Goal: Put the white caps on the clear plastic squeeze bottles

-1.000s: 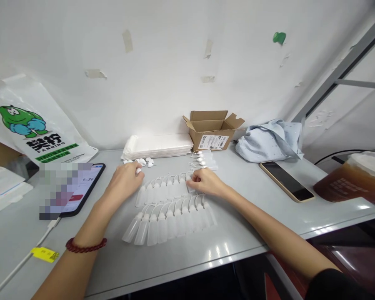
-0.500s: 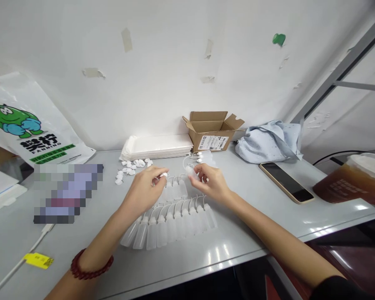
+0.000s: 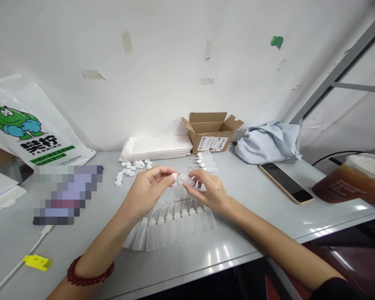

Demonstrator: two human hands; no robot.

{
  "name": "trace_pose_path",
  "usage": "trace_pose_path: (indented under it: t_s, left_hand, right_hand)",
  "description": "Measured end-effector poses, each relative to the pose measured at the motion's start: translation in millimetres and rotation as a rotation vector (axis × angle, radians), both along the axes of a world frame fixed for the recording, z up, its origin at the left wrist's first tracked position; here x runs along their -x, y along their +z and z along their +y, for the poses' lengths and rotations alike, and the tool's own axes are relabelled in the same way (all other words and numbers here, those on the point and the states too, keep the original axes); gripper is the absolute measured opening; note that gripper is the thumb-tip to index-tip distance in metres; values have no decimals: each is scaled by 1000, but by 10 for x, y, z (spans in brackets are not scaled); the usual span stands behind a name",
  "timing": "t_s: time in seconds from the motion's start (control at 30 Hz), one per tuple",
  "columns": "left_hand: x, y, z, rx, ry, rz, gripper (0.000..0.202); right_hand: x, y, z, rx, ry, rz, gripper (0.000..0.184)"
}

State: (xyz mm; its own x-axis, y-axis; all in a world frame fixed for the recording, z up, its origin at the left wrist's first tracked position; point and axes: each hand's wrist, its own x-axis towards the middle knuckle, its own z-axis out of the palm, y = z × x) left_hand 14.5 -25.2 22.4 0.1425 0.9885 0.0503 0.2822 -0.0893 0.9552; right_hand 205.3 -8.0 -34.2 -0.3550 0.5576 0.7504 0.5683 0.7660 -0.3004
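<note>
My left hand [image 3: 147, 191] pinches a small white cap [image 3: 175, 177] between thumb and fingertips. In the fingers of my right hand [image 3: 211, 191] lies a small translucent plastic bottle [image 3: 188, 180], tilted sideways with one end against the cap. Fingers partly cover where the two meet. Below both hands, a row of translucent bottles [image 3: 168, 231] with thin bent spouts lies on the grey table [image 3: 237, 227]. More bottles of that kind are partly hidden behind my hands. Several loose white caps [image 3: 140, 164] are scattered beyond my left hand.
A few capped bottles [image 3: 208, 158] lie before an open cardboard box [image 3: 206, 129]. Left of it is a stack of white packets [image 3: 158, 148]. A blue cloth bag [image 3: 265, 143], a phone [image 3: 286, 182] and a drink cup [image 3: 353, 179] stand right; a plastic bag [image 3: 43, 112] is left.
My left hand has moved right with the cap, and my right hand has turned the bottle and shifted slightly left. Cap and bottle, apart before, now meet.
</note>
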Motion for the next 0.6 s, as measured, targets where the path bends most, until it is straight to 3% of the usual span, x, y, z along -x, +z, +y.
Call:
trace_pose_path:
  t_s: [0.27,0.6]
  left_hand:
    - [-27,8,-30,56,1,-35,21]
    - [-50,-79,3,27,50,-151,25]
  right_hand:
    - [-4,-38,25,89,-28,53,16]
    - [33,-53,22,76,5,65,14]
